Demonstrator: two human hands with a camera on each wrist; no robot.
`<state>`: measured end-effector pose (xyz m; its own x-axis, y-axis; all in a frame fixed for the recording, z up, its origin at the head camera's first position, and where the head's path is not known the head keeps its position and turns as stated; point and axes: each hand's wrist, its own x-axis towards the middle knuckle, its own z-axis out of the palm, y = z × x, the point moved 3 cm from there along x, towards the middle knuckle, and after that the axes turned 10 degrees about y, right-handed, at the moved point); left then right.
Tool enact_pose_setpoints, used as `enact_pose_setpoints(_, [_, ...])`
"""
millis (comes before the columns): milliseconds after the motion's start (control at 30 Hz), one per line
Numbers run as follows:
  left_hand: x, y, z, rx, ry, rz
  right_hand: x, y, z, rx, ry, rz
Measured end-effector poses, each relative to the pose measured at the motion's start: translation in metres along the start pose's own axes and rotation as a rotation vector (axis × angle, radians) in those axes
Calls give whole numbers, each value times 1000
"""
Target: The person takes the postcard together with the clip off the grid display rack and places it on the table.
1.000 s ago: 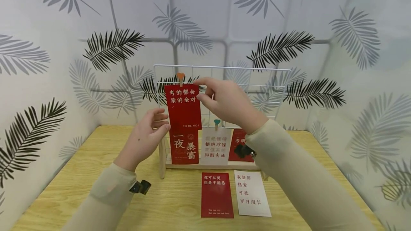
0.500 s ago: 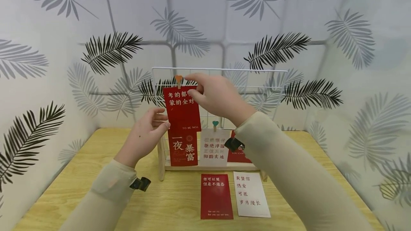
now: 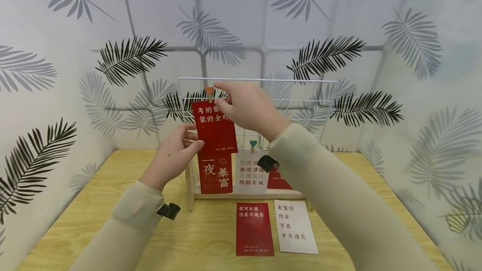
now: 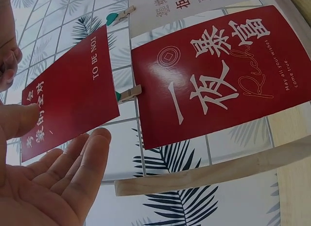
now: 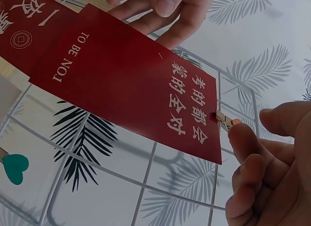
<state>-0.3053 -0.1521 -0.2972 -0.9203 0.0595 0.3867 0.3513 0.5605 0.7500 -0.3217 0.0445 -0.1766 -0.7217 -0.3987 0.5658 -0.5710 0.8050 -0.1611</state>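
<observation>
A red card (image 3: 214,131) with white lettering hangs from a wooden clothespin (image 5: 224,120) with an orange heart (image 3: 209,91), high on the left of a white wire grid rack (image 3: 260,80). My left hand (image 3: 175,154) is at the card's left edge, thumb in front and fingers partly hidden behind; in the left wrist view its fingers look relaxed and unclosed. My right hand (image 3: 248,106) hovers at the upper right corner, covering some lettering. In the right wrist view its loosely bent fingers (image 5: 243,138) are close beside the clothespin, thumb and finger spread apart. Whether they touch it is unclear.
Below hang another red card (image 3: 216,175), a white card (image 3: 248,179) with a teal heart clothespin (image 3: 253,144), and a partly hidden red card (image 3: 280,181). On the wooden table (image 3: 113,221) lie a red card (image 3: 255,231) and a white card (image 3: 295,231).
My right hand has moved left along the top of the card towards the orange heart clothespin. My left thumb has shifted slightly right over the card's edge. The card stays hanging.
</observation>
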Motion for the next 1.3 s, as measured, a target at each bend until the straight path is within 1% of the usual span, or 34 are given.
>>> enact_pose_setpoints(200, [4,0,2,18,12,-6,5,1,3,-19,-30,13])
enact_pose_setpoints(333, [7,-1,3,28,16,-8,9,0,7,-38,-32,-1])
enact_pose_setpoints(533, [11,1,3,16,30,-13,13,-1,10,-44,-40,-3])
enact_pose_setpoints(667, [14,2,3,9,38,-12,15,-2,11,-48,-28,2])
enact_pose_setpoints(900, [16,3,3,13,47,-1,18,-9,13,-45,18,-26])
enact_pose_setpoints(1133, [16,3,2,11,47,-1,18,-12,16,-16,-19,18])
enact_pose_setpoints(1300, [16,3,1,30,65,-5,21,-12,19,-12,-3,27])
